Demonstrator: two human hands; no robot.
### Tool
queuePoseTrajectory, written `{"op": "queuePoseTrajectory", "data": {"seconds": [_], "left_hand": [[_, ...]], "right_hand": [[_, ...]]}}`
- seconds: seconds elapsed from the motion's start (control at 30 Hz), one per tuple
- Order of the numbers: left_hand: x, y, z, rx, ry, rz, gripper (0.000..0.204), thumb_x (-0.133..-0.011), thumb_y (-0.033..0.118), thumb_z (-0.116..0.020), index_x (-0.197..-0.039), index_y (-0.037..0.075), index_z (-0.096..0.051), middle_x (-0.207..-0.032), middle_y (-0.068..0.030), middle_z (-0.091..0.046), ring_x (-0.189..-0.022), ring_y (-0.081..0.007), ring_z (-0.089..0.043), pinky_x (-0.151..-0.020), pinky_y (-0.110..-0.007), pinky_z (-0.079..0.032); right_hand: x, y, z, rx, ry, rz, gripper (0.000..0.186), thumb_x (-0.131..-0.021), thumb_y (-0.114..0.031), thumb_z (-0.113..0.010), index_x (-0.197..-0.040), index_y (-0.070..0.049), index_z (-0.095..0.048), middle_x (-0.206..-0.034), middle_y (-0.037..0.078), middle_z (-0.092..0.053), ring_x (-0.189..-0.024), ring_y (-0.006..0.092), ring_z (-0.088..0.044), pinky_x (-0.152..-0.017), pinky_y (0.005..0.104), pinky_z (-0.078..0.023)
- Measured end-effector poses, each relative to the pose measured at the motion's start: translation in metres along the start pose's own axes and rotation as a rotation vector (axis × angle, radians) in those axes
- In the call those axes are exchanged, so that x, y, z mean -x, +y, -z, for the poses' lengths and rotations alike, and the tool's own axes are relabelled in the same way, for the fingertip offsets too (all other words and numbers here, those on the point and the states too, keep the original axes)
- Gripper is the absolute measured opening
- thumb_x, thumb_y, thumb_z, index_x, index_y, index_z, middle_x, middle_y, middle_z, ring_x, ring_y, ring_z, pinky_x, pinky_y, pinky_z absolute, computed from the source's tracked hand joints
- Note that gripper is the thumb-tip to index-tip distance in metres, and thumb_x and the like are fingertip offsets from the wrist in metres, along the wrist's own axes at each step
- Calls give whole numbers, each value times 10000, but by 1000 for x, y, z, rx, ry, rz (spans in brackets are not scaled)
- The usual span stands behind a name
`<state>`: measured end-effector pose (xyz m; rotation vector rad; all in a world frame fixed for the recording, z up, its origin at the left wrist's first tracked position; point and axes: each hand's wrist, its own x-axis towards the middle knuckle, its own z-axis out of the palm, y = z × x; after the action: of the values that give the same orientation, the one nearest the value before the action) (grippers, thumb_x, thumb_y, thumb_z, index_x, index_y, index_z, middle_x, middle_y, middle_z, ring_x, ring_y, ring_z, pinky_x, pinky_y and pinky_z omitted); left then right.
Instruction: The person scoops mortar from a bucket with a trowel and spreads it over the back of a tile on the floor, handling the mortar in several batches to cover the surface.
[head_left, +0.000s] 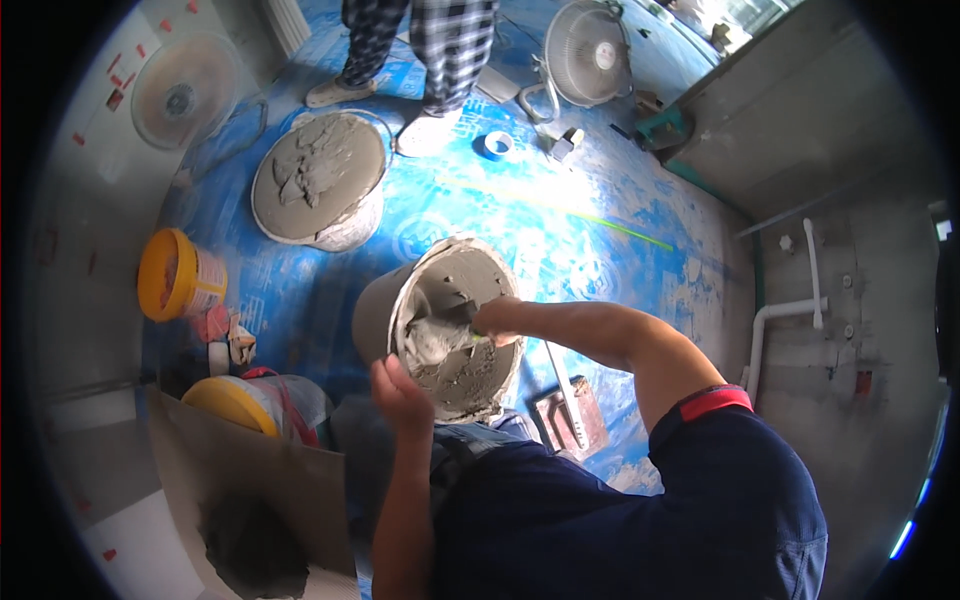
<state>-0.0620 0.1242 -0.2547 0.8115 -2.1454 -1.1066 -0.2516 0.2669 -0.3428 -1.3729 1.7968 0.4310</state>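
A grey-crusted bucket (375,315) leans in front of me, its mouth tipped to the right. Wet grey mortar (460,385) coats its inside and lies in the bottom. My right hand (497,320) reaches over the mouth, closed round the handle of a trowel (460,314); mortar partly hides the blade. At the near left rim, my left hand (402,393) has its fingers curled on the bucket's edge. Leaning at the lower left, a flat panel (315,470) bears a dark patch of mortar (255,545).
Another bucket (368,222), heaped with mortar, stands near a person's legs (455,60). Yellow tubs (165,275) sit at left. A fan (588,55), a tape roll (498,145) and a brownish plate (590,410) lie around the blue floor covering (430,195). White pipes (760,340) line the right wall.
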Motion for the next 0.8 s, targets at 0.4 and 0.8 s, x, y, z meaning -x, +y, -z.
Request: {"op": "queuePoseTrajectory", "data": {"seconds": [0.4,0.8], "left_hand": [[7,-21,39,-13,85,140,426,-1027,326,-364,-895,-45,-529,-774,-190,-575,-710,-296,-531,-688,-385,-441],[-1,-32,43,81,66,144,388,-1049,288,-362,-917,-40,-522,-798,-127,-554,-746,-213,-493,-719,-326,-435]], "right_hand": [[-32,-39,-37,-355,185,164,328,-735,-243,-676,-980,-27,-651,-899,206,-670,-874,398,-640,-744,473,-505],[-4,-66,-15,-1004,176,110,315,-733,-175,-643,-1001,-13,-604,-605,134,-610,-553,282,-631,-502,403,-497]]}}
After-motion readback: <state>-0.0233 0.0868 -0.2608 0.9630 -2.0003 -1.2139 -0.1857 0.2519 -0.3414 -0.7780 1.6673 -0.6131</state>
